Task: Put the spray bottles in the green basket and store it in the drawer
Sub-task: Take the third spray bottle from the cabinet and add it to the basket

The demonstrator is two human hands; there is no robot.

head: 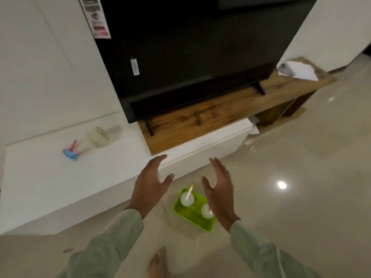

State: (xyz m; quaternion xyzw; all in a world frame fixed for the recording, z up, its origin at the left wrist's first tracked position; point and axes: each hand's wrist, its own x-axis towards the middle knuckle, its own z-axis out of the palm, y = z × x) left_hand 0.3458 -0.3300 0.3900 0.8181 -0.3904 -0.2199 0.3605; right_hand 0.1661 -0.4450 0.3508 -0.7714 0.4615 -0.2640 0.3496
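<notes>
Glossy beige floor (pixel 301 197), white walls (pixel 40 57), wooden stand (pixel 200 117) bearing a black television (pixel 190 47)

A home living room: television (pixel 190 47) on wooden stand (pixel 210 117).

A green basket (pixel 193 214) holds two whitish bottles (pixel 187 199), beside a white cabinet (pixel 60 183) and wood-grain brown shelf (pixel 200 121).
</notes>
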